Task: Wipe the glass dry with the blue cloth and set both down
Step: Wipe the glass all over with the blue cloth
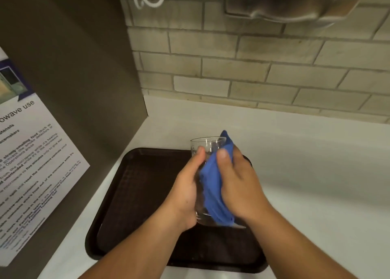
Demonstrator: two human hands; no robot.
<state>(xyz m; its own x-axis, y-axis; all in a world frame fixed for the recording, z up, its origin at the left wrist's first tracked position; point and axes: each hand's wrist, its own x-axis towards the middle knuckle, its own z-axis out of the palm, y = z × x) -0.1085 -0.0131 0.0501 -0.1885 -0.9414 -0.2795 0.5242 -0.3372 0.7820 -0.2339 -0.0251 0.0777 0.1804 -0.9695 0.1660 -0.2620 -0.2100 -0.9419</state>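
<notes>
A clear drinking glass (205,146) is held upright above a dark brown tray (135,190). My left hand (185,190) wraps around its left side, thumb near the rim. My right hand (238,185) presses a blue cloth (213,192) against the glass's right side, thumb on the cloth near the top. The cloth runs from above the rim down to the glass's base. The lower part of the glass is mostly hidden by cloth and fingers.
The tray lies on a white counter (316,173) below a pale brick wall (253,71). A dark cabinet side (73,78) with a microwave-use notice (31,162) stands at the left. A metal fixture (285,2) hangs on the wall above.
</notes>
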